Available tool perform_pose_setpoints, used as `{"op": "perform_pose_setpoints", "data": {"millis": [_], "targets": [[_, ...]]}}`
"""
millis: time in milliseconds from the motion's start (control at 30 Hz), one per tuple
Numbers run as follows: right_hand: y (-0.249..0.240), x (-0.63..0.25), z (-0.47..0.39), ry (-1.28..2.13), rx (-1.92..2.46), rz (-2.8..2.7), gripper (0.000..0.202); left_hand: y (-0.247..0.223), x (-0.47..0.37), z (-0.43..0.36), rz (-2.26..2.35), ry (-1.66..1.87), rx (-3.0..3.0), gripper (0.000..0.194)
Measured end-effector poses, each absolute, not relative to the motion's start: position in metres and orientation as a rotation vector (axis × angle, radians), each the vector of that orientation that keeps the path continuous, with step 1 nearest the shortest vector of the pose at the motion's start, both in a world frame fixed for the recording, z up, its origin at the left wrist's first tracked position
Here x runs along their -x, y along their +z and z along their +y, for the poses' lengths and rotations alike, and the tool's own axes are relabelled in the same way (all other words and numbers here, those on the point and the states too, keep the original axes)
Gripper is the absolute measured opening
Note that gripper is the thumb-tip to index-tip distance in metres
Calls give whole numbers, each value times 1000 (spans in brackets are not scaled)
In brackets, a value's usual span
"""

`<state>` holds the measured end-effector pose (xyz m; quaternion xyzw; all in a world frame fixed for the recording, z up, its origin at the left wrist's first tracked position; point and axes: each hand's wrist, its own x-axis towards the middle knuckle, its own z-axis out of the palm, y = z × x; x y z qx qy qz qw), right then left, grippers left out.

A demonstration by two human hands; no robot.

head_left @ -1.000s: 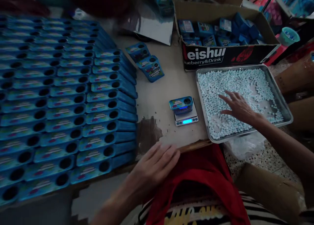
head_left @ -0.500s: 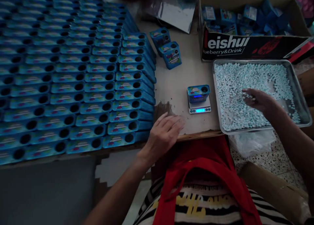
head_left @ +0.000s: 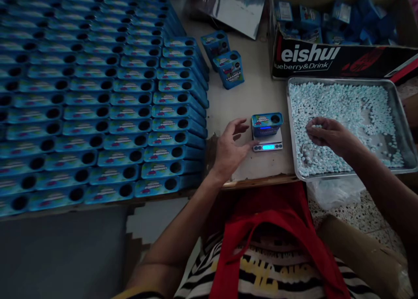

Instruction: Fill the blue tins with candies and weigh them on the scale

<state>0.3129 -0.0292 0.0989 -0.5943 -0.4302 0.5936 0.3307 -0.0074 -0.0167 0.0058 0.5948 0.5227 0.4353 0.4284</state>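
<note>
A small blue candy box (head_left: 266,122) with a round dark hole in its top stands upright on a digital scale (head_left: 268,146), whose display is lit. My left hand (head_left: 232,149) is just left of the scale, fingers apart and holding nothing; its thumb reaches the scale's front left corner. Over the left part of a metal tray (head_left: 400,116) is my right hand (head_left: 328,134), its fingertips pinched on a few pale candies (head_left: 314,126). Many small pale blue and white candies (head_left: 329,101) are spread across the tray, thinner toward its right side.
Long rows of blue boxes (head_left: 127,136) fill the table's left side. Two more boxes (head_left: 230,70) stand behind the scale. A black cardboard carton (head_left: 333,59) with loose blue boxes is behind the tray. A clear plastic bag (head_left: 336,193) hangs below the tray.
My left hand has moved from the table edge up and right to the scale, fingers spreading. My right hand has shifted left over the candies, toward the tray's near-scale side.
</note>
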Motion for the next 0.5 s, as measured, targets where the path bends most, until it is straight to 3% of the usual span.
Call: {"op": "perform_pose_setpoints", "data": {"millis": [167,333,500], "targets": [[134,-266,7,1494,1410,-1537,32,10,3,-13,1290,1087,-1463,64],[161,-237,27,1023,1486,-2186,6,8,20,-16,1339,1049,-1408,64],[163,-229,35,790,1489,-2477,9,3,28,-16,1342,1020,-1505,65]]}}
